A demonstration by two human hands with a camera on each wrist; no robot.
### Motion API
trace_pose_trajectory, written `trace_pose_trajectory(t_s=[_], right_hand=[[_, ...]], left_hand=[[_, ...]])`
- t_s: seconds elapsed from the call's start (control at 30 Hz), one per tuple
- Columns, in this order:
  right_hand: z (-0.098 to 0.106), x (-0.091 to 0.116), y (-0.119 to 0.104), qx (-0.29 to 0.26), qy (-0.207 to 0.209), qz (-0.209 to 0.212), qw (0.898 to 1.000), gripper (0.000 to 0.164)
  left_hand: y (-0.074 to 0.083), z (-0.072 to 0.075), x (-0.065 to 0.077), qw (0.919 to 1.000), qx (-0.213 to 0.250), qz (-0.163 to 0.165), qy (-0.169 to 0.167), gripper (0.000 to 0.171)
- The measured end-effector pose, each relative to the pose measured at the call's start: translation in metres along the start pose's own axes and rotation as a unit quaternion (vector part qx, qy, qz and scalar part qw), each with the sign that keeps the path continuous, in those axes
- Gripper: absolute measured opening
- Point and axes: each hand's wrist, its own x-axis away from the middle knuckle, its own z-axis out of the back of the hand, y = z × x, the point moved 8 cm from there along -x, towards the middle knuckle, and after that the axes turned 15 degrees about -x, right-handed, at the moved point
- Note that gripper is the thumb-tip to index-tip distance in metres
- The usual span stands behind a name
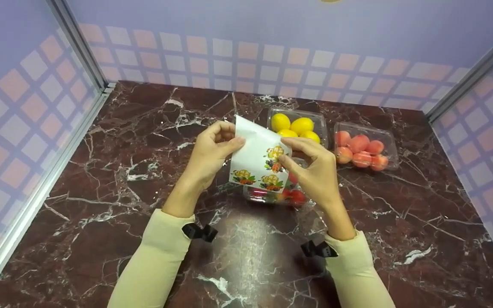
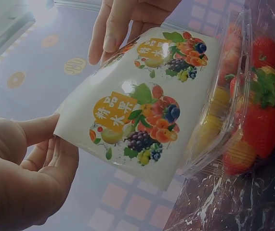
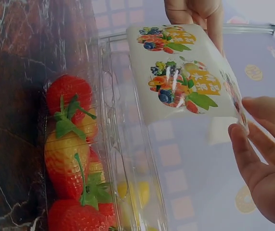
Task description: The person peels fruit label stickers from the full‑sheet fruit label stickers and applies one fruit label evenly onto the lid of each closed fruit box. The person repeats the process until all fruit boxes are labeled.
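A white sheet of fruit stickers [image 1: 250, 149] is held up over the table between both hands. Colourful fruit prints with yellow lettering remain along its lower and right parts, while the upper left is plain white. My left hand [image 1: 212, 149] pinches the sheet's left edge between thumb and fingers. At the opposite edge, my right hand [image 1: 318, 171] pinches the sheet beside a sticker [image 1: 275, 157], thumb and fingertips on either side. Just below the sheet stands a clear plastic box [image 3: 112, 120] with strawberries [image 2: 265, 132] inside, partly hidden by the sheet in the head view.
Behind the sheet is a clear box [image 1: 324, 128] of lemons. To its right sits another clear box [image 1: 392, 149] holding several peach-like fruits [image 1: 361, 147]. The dark marbled table [image 1: 118, 192] is bordered by checked panels [image 1: 246, 64] at the back and sides.
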Motion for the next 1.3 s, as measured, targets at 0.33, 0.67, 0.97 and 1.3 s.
trace_pose_trajectory(t_s=[0.33, 0.67, 0.97, 1.3], right_hand=[[-0.003, -0.001, -0.014, 0.154, -0.008, 0.084, 0.984, 0.024], [-0.003, 0.000, -0.015, 0.170, -0.012, 0.099, 0.980, 0.021], [-0.004, 0.000, -0.013, 0.180, -0.008, 0.107, 0.978, 0.018], [-0.004, 0.001, -0.012, 0.170, -0.006, 0.119, 0.978, 0.017]], left_hand=[[0.002, -0.003, 0.001, 0.9995, -0.031, -0.005, 0.010, 0.023], [0.001, -0.003, 0.002, 0.9984, -0.051, -0.008, 0.022, 0.022], [0.000, -0.002, 0.001, 0.9964, -0.068, -0.012, 0.051, 0.020], [-0.004, -0.002, 0.001, 0.9952, -0.071, -0.012, 0.066, 0.018]])
